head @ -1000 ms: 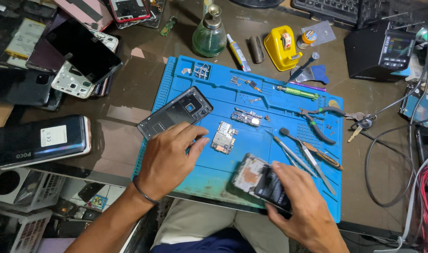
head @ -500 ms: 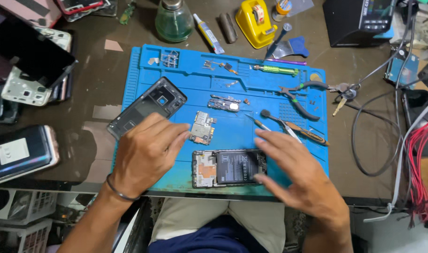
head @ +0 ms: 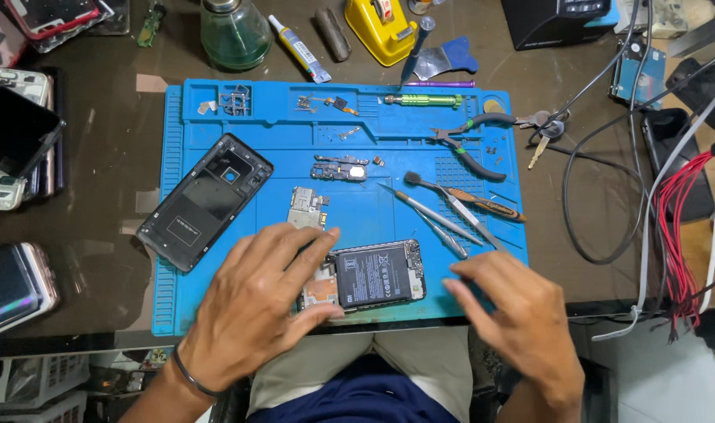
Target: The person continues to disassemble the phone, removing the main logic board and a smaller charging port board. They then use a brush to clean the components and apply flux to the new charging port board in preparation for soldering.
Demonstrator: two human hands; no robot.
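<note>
While the opened phone [head: 371, 276] lies long axis 9-to-3, left hand [head: 260, 309] pins its 9 o'clock end, fingers spread, and right hand [head: 518, 313] hovers open, empty, at 3 o'clock.

The mat [head: 216, 313] looks like matt blue rubber, scuffed and stained at its near edge. On it, the opened phone [head: 373, 276] shows a satin black battery with a dull metal frame around it. The back cover [head: 205, 200] to the left is black plastic, faintly glossy. The tweezers [head: 436, 215] to the right are bare, bright metal; the pliers [head: 471, 145] have dark rubbery grips. At the far edge, the jar [head: 234, 33] is shiny green glass. The table [head: 99, 196] is dark, smooth and reflective. The left hand [head: 256, 309] wears a thin dark band at the wrist.
</note>
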